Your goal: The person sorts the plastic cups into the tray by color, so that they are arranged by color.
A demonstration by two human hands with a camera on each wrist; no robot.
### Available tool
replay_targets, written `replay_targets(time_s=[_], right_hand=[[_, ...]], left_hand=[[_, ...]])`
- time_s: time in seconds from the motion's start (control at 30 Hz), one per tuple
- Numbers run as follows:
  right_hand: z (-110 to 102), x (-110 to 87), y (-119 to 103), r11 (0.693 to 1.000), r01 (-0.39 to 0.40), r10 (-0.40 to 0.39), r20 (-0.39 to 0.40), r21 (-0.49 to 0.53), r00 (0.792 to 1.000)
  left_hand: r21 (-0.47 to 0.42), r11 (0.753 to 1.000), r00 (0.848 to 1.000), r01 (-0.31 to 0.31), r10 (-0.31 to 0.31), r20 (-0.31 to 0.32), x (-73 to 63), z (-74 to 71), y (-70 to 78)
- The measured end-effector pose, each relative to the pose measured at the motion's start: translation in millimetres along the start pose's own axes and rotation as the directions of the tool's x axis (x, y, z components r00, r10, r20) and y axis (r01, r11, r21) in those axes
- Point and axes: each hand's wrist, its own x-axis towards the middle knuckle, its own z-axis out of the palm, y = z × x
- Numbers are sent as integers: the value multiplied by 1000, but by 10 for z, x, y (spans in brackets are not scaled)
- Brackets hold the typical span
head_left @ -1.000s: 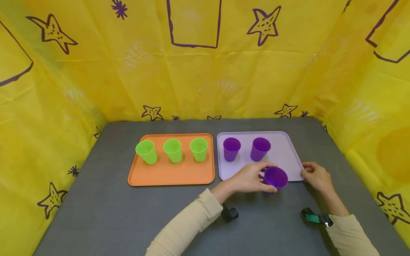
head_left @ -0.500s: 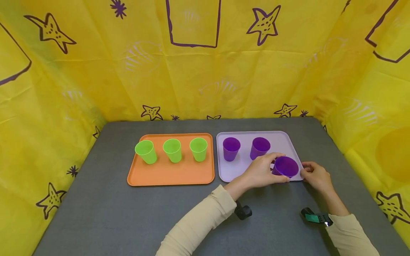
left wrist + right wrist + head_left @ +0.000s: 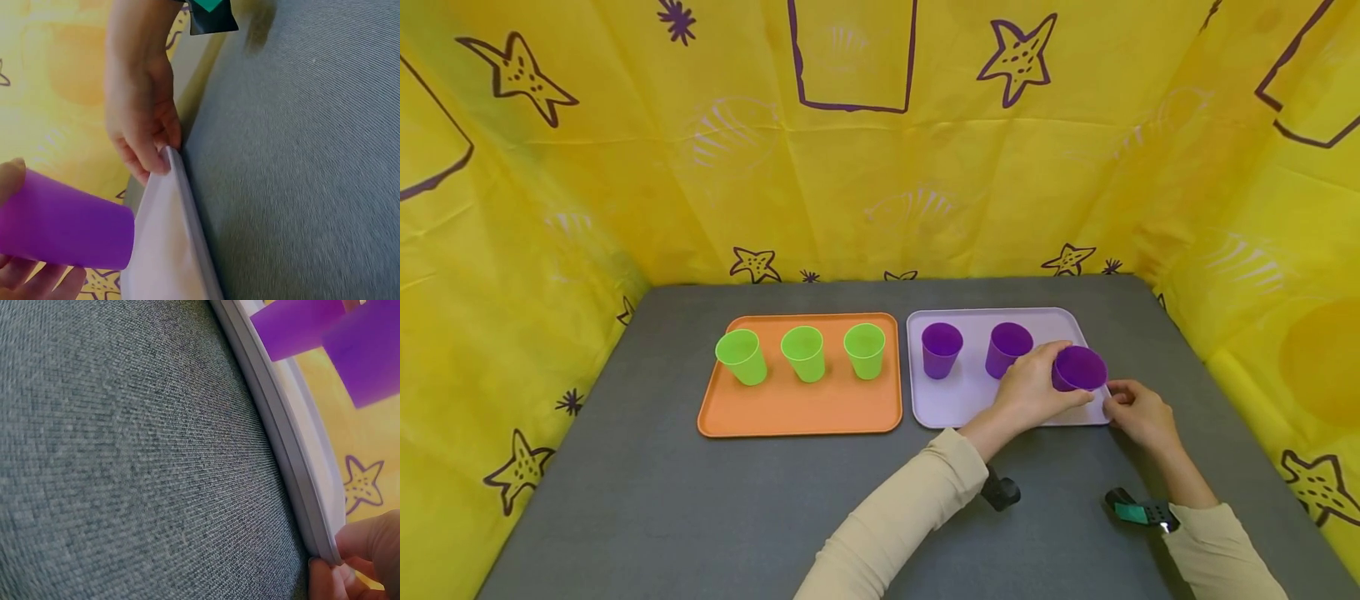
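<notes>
My left hand (image 3: 1033, 387) grips a purple cup (image 3: 1079, 369) by its side, fingers and thumb around it. The cup (image 3: 69, 222) is over the right part of the lilac tray (image 3: 958, 408), its base close above the tray in the left wrist view. My right hand (image 3: 1142, 414) pinches the tray's near right corner between thumb and fingers, as the right wrist view also shows at the tray rim (image 3: 300, 469). Two more purple cups, one at the left (image 3: 942, 350) and one in the middle (image 3: 1007, 350), stand upright along the tray's far side.
Left of the lilac tray lies an orange tray (image 3: 805, 414) with three green cups (image 3: 804, 354) in a row. Both trays rest on a grey table (image 3: 700, 508). A yellow patterned cloth (image 3: 865, 183) rises behind and at both sides.
My left hand has carried the purple cup away from the tray's near edge, to the right and farther back over the tray. The right hand keeps its place at the corner.
</notes>
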Motion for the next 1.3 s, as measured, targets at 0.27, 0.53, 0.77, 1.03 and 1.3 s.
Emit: replay_targets(time_s=[0.27,0.53,0.77,1.03,1.3], right_hand=[[0,-8,4,1000,1,-1,1,4,1000],[-8,-9,6,1000,-8,8,8,8,1000],[-9,-15,-2,1000,5,-5,6,20,1000],[-2,-37,10,1000,-3,3,13,29,1000],[4,-19,7,1000,8,-8,-3,29,1000]], left_hand=[[83,995,994,54,-46,-99,71,202,68],[117,988,983,100,-80,-165,162,346,75],[80,982,971,171,-154,-182,233,433,69],[42,974,960,224,-213,-183,282,505,36],[-15,967,947,256,-254,-199,335,558,19]])
